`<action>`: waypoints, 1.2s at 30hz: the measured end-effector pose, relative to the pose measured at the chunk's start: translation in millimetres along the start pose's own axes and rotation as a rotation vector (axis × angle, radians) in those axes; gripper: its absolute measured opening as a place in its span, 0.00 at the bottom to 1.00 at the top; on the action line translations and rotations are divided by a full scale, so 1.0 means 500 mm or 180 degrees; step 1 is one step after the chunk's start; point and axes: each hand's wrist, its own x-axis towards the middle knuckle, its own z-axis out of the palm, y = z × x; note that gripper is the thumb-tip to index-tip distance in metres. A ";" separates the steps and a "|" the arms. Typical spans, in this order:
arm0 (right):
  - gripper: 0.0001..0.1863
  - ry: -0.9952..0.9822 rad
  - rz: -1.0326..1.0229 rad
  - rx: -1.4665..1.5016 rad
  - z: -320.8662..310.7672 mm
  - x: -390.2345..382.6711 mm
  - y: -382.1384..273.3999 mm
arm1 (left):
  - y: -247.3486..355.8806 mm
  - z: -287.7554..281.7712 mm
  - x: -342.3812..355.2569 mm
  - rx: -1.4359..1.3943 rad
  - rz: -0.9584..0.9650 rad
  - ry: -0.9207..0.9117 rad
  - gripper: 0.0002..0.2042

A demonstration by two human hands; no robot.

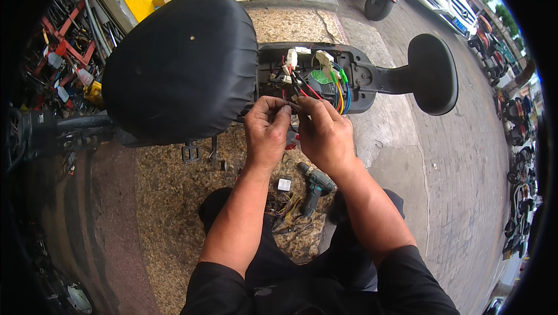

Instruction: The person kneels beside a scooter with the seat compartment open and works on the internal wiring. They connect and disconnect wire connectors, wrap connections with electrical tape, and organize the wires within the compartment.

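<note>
At left we have the padded black seat (180, 71), then our left hand (268, 133) and right hand (326, 135), both pinching a thin, mostly hidden dark piece (294, 107) at the near edge of the black tray (361, 62) holding coloured wires (340, 94), and the black backrest (433, 74) far right.

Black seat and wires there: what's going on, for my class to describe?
A person's left hand and right hand meet at the near edge of an open compartment, apparently pinching a thin dark piece too small to identify. Coloured wires and white connectors sit bunched inside, beside the black seat. A drill lies on the ground.
</note>
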 end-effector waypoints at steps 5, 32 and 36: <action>0.18 0.0110 0.0001 0.0204 0.001 0.006 -0.007 | 0.000 0.006 0.000 0.0090 0.0127 0.0016 0.03; 0.08 -0.1324 -0.0652 -0.0502 -0.066 0.105 0.006 | 0.003 0.003 0.016 -0.0715 -0.0302 -0.0096 0.07; 0.09 -0.1153 -0.0606 -0.0441 -0.061 0.097 0.007 | 0.003 0.002 0.016 -0.0744 -0.0321 -0.0115 0.07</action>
